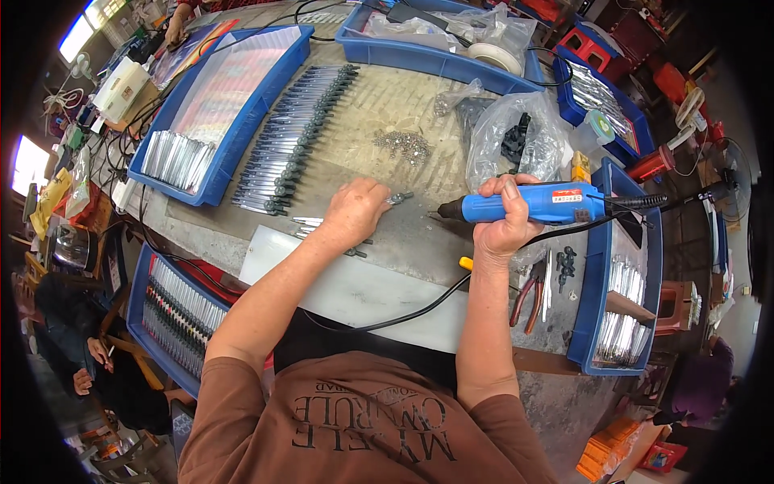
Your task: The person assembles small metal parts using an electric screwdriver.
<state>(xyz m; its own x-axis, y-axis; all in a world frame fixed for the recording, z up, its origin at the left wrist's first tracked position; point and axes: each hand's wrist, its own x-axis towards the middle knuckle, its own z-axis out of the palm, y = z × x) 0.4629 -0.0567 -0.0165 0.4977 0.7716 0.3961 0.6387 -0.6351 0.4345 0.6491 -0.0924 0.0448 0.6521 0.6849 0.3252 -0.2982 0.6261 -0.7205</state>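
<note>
My right hand [506,216] is wrapped round a blue electric screwdriver [556,203], held level with its dark nose pointing left. Just left of that nose, my left hand [355,211] is closed on a slim part whose dark grey end [400,198] sticks out toward the tool; the rest of it is hidden by my fingers. Under my left wrist lie a few loose silvery rods [305,226]. Beyond it, a long row of silvery rods with dark grey fittings [292,137] is laid side by side. A heap of small screws [405,145] sits farther off on the worktable [387,97].
Blue trays of silvery rods flank me: left [211,189], lower left [139,310] and right [595,323]. Clear plastic bags [520,129] lie beyond the tool. Pliers [528,300] and dark fittings [567,266] rest by my right forearm. A black cable [403,319] crosses near me.
</note>
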